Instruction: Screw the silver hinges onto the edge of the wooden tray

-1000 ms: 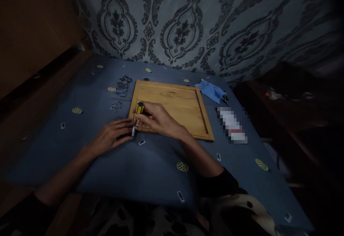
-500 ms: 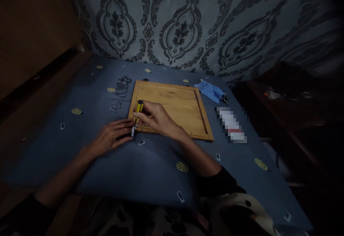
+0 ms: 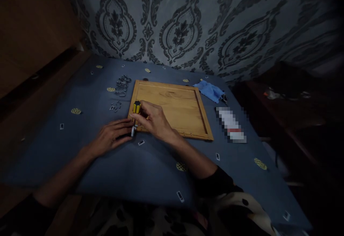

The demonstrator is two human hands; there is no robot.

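My right hand (image 3: 154, 119) is closed around the yellow and black handle of a screwdriver (image 3: 137, 107). The screwdriver stands nearly upright, its shaft pointing down at a small silver metal fitting (image 3: 133, 131). That fitting sits at the near left corner of a framed wooden panel (image 3: 172, 103), which lies flat. From the left, my left hand (image 3: 113, 135) reaches to the fitting with long, nearly straight fingers, thumb and fingertips pressed against it. Whether the screwdriver's tip sits in a screw is too small to tell.
Several metal fittings (image 3: 123, 85) lie left of the panel, with a scatter of small screws (image 3: 115, 106) nearer me. A blue cloth (image 3: 211, 91) and a blurred-out white packet (image 3: 231, 125) are on the right. Behind the blue-covered table (image 3: 80, 150) hangs a patterned curtain (image 3: 180, 24).
The screwdriver's handle and my right hand have shifted slightly left, and the handle is more upright. My left hand and the panel have stayed in place.
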